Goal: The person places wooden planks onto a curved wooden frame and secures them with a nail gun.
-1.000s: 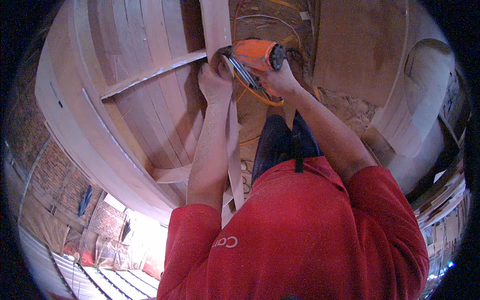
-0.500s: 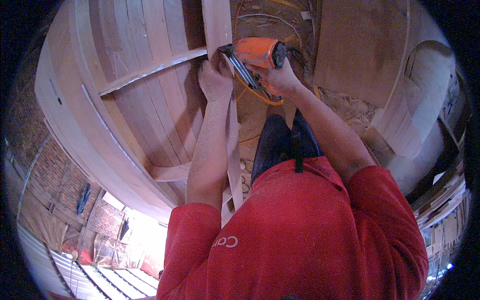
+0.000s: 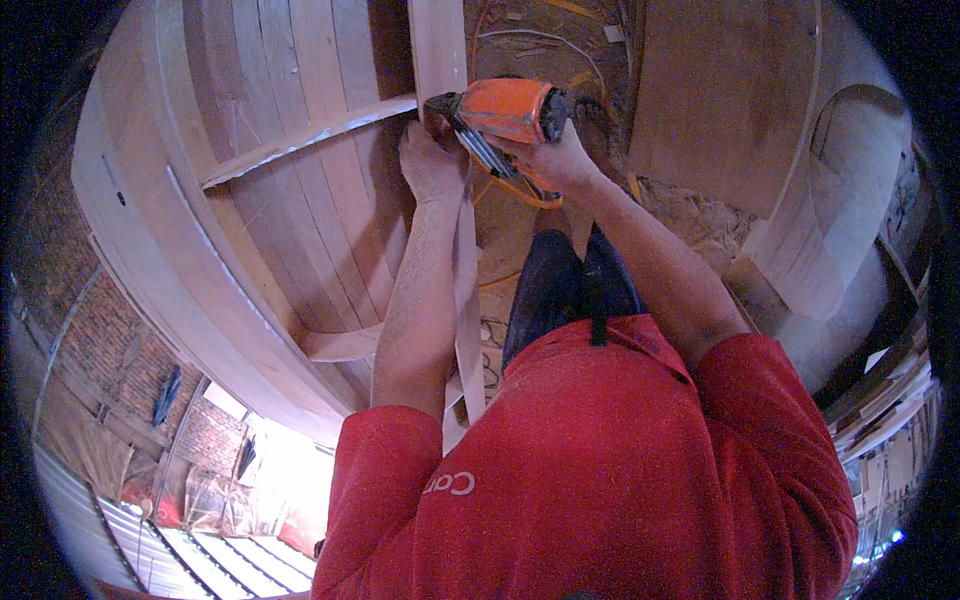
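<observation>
My right hand [image 3: 556, 160] is wrapped round the grip of an orange nail gun [image 3: 503, 110] with a black end cap. A slanted metal magazine runs below its body. The gun's dark nose rests at the edge of a long pale wooden board [image 3: 438, 50], just above my left hand [image 3: 434, 162]. That hand is closed on the same board's edge where a crosspiece [image 3: 310, 138] meets it; its fingertips are partly hidden. The board is part of a large curved wooden frame, lined with planks [image 3: 275, 60], on my left.
An orange air hose [image 3: 540, 200] hangs below the gun, over a floor [image 3: 510, 240] strewn with shavings. A broad wooden panel [image 3: 720, 110] stands at the right, with a curved pale piece [image 3: 850, 190] beside it. Stacked boards [image 3: 885, 400] lie at the far right.
The nail gun has shifted slightly left, bringing its nose onto the board's edge above my left hand. My right hand moved with it; the left hand has barely moved.
</observation>
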`<state>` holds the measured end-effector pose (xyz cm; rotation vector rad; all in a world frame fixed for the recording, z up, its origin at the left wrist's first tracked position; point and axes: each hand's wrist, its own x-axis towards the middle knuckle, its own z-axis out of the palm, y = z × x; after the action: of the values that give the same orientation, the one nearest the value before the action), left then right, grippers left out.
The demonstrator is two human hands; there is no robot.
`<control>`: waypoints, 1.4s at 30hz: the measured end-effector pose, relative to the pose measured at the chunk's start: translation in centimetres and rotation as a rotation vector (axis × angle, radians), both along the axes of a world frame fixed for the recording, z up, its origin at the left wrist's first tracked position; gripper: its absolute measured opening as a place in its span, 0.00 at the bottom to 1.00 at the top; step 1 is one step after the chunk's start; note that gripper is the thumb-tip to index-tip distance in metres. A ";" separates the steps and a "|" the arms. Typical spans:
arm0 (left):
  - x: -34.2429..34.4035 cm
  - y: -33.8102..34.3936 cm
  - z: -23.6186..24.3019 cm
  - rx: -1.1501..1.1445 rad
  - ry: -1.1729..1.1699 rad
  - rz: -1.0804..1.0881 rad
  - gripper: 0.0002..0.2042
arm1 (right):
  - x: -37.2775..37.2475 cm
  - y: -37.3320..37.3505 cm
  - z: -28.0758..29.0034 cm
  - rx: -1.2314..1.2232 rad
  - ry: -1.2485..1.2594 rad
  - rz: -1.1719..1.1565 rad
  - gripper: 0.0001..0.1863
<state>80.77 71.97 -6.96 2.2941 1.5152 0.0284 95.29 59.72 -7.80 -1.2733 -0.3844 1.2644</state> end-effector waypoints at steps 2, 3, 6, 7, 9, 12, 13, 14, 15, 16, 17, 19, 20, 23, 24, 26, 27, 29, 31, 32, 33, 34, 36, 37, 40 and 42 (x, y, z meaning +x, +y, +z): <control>-0.2 0.0 -0.2 0.010 -0.011 0.000 0.15 | 0.1 0.2 0.9 -0.054 0.030 0.017 0.22; -0.3 0.0 -0.3 0.019 -0.024 -0.003 0.15 | 0.1 0.3 0.8 -0.068 0.057 0.008 0.22; 0.0 0.0 -0.5 0.021 -0.044 0.006 0.14 | 0.3 0.2 0.3 0.075 -0.026 0.015 0.21; 0.1 0.0 -0.6 0.020 -0.047 0.004 0.14 | 0.4 0.0 0.0 0.127 -0.063 0.018 0.21; -0.2 0.1 -0.3 0.028 -0.054 -0.010 0.15 | 0.3 0.2 0.4 0.072 0.044 0.037 0.21; -0.1 0.1 0.1 0.049 -0.088 -0.059 0.14 | 0.4 0.1 -0.3 0.020 0.107 0.032 0.19; 0.3 0.1 0.1 0.046 -0.091 -0.062 0.14 | 0.5 -0.1 -0.8 0.007 0.115 0.027 0.19; 0.4 0.1 -0.1 0.041 -0.070 -0.042 0.14 | 0.6 0.1 -1.1 0.046 -0.031 0.012 0.18; 0.4 0.1 -0.2 0.036 -0.050 -0.022 0.14 | 0.6 0.1 -1.3 0.084 -0.177 -0.004 0.16; 0.3 0.1 -0.3 0.036 -0.051 -0.024 0.14 | 0.6 -0.1 -1.5 0.083 -0.178 -0.005 0.16; -0.2 0.2 -0.4 0.017 -0.053 -0.009 0.14 | 0.5 0.1 -0.6 0.009 -0.030 -0.008 0.16; -0.4 0.6 -0.3 0.000 -0.058 0.005 0.14 | 0.8 0.7 0.5 -0.064 0.115 -0.011 0.16; -0.2 0.6 -0.3 0.017 -0.038 -0.016 0.14 | 1.0 0.7 0.7 -0.035 0.093 -0.026 0.18; 0.4 0.5 -0.4 0.039 -0.008 -0.035 0.15 | 1.0 0.8 0.5 0.015 0.001 -0.046 0.20; 0.6 0.5 -0.3 0.046 0.002 -0.032 0.15 | 1.0 0.8 0.3 0.037 -0.069 -0.050 0.21; 0.6 0.8 -0.6 0.054 -0.015 -0.050 0.15 | 1.1 0.7 0.5 0.036 0.008 -0.051 0.21; 0.3 1.0 -0.8 0.065 -0.030 -0.066 0.15 | 1.1 0.8 0.8 0.038 0.086 -0.051 0.21; 0.2 1.1 -0.9 0.064 -0.033 -0.060 0.15 | 1.1 0.8 0.6 0.010 0.027 -0.012 0.20; 0.6 0.9 -0.8 0.064 -0.043 -0.055 0.16 | 1.4 0.6 0.2 -0.018 -0.039 0.026 0.20; 0.8 0.8 -0.6 0.070 -0.054 -0.058 0.17 | 1.6 0.4 -0.3 -0.041 -0.005 0.024 0.19; 0.9 0.6 -0.3 0.078 -0.067 -0.059 0.18 | 2.0 -0.1 -0.5 -0.047 0.007 0.030 0.19; 1.1 0.5 0.1 0.084 -0.075 -0.052 0.18 | 2.4 -0.7 -0.5 -0.058 0.019 0.031 0.19; 0.8 0.1 1.2 -0.024 0.019 0.012 0.20 | 3.1 -2.4 0.1 -0.349 0.131 -0.024 0.18; 0.5 -0.2 1.8 -0.012 0.011 0.036 0.20 | 3.7 -2.7 0.7 -0.259 0.172 -0.083 0.18; 0.6 -2.6 4.0 0.100 0.147 0.146 0.22 | 7.4 -5.9 -0.9 -0.410 0.080 -0.133 0.16; -0.9 -5.6 8.2 0.406 0.053 0.005 0.22 | 8.2 -6.4 0.8 -0.331 0.079 -0.342 0.16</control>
<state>79.88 66.41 1.22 2.6179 1.6669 0.3055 103.45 53.31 -7.04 -1.4876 0.1053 1.1068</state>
